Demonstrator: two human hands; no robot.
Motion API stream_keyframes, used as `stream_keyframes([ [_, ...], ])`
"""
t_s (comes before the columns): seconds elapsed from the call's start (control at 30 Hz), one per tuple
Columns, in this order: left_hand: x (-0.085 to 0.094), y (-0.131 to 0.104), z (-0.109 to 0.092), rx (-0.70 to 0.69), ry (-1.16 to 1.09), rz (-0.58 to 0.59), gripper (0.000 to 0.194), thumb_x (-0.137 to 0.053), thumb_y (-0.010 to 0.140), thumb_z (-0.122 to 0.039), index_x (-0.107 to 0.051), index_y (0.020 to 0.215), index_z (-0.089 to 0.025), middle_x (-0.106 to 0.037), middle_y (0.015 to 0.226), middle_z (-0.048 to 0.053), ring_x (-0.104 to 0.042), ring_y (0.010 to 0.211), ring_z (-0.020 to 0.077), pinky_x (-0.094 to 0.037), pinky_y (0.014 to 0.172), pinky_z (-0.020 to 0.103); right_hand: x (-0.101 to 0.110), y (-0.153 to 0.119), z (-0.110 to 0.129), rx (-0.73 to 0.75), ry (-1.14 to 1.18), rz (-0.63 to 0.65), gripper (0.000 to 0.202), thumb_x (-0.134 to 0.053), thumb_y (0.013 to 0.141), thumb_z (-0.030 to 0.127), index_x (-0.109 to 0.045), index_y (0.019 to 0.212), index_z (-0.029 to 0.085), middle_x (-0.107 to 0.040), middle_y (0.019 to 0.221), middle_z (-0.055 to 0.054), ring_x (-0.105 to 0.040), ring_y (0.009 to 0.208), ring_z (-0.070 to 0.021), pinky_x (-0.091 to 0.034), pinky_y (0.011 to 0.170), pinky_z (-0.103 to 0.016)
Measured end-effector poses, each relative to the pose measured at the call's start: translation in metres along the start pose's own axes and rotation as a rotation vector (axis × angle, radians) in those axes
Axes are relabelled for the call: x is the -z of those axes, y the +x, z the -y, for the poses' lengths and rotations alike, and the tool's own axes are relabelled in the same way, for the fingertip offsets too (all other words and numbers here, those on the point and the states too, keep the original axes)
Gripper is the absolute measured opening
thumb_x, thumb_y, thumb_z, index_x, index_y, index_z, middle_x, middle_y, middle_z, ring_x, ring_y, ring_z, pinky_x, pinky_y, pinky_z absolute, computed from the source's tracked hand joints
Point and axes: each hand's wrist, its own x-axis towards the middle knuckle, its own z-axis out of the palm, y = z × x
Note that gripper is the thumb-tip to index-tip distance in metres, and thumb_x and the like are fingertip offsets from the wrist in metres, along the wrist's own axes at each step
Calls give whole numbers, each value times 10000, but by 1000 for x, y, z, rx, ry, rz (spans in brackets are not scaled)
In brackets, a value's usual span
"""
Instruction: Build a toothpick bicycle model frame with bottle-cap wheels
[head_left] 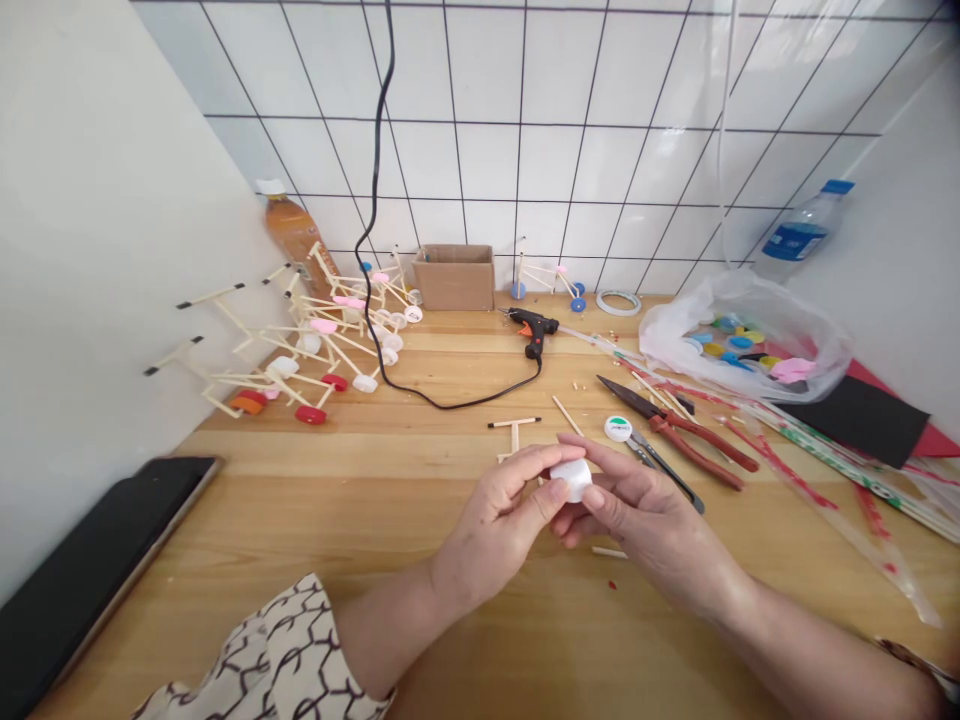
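Between my two hands is a white bottle cap [573, 480], held above the wooden table. My left hand [510, 505] pinches its left side with thumb and fingers. From the right, my right hand [637, 510] grips the same cap, its thumb on the lower edge. Just behind my left hand lies a small T-shaped stick frame [515, 432] with dark tips. A white cap with a green mark [618, 429] rests beyond my right hand, beside thread snips [664, 470]. Part of a short stick [609, 552] shows under my right hand.
A black glue gun [534, 328] with a cord lies at the back. Red-handled pliers [682, 425] lie right, near a plastic bag of caps [652, 340]. Several stick models with cap wheels [311, 414] stand left, near a phone [97, 570]. Behind are a cardboard box [456, 278] and bottles [799, 235].
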Motion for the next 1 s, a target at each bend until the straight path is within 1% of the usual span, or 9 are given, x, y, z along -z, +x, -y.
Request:
stream_keyframes([
  [0.07,0,2,-1,12,-97,27,283,-551,850,-311,-606,1087,-167,-625,810,30,-571,654,120,-493,666,281,0,-1,0,15,-49,-10,424,-621,835,292,-532,1247,253,-686,735,-9,-647,667,-131,-539,625,-280],
  [0.17,-1,3,-3,3,-193,77,269,-568,841,-326,-605,1046,-156,-620,753,21,-580,632,128,-492,661,288,-2,-2,1,58,-135,-43,462,-633,822,303,-502,1259,233,-661,689,7,-625,601,-114,-530,558,-251],
  [0.4,-1,2,3,17,-249,85,252,-555,859,-316,-635,1062,-188,-670,830,43,-617,765,172,-480,769,326,-4,-8,-5,161,-415,-163,435,-568,851,370,-460,1223,174,-584,645,19,-555,506,-105,-480,466,-233],
  [0.53,-1,1,7,25,-257,39,220,-572,850,-316,-684,1008,-212,-668,972,38,-589,908,178,-433,858,309,-2,-10,-5,336,-747,-175,384,-517,888,303,-448,1247,185,-542,570,46,-515,470,-101,-444,456,-216],
  [0.6,-3,1,6,27,-284,20,194,-589,840,-302,-701,980,-226,-665,1012,27,-566,972,173,-402,895,288,-2,-11,-2,431,-906,-172,372,-509,893,258,-443,1253,193,-564,576,44,-518,478,-103,-439,466,-210],
  [0.67,-4,1,5,44,-335,12,182,-600,832,-300,-709,961,-231,-672,997,20,-562,977,169,-395,896,280,-1,-11,2,508,-1013,-159,354,-517,892,239,-455,1239,203,-609,623,29,-543,509,-106,-447,490,-204],
  [0.77,-6,0,4,66,-375,-3,176,-616,819,-307,-714,935,-217,-688,939,22,-566,949,168,-396,886,282,-1,-10,7,600,-1099,-133,294,-529,892,252,-508,1182,211,-661,722,0,-573,552,-109,-467,534,-200],
  [0.83,-6,0,5,70,-374,-24,172,-631,808,-311,-709,923,-209,-691,913,22,-569,927,165,-400,873,279,-1,-10,10,630,-1136,-126,266,-528,893,268,-540,1152,206,-671,739,-10,-573,549,-110,-466,533,-200],
  [1.0,-6,-1,4,79,-328,-41,166,-654,790,-330,-698,891,-205,-677,858,6,-568,848,137,-413,805,243,-1,-11,11,608,-1145,-130,202,-551,879,257,-572,1063,178,-655,673,5,-555,507,-100,-441,496,-188],
])
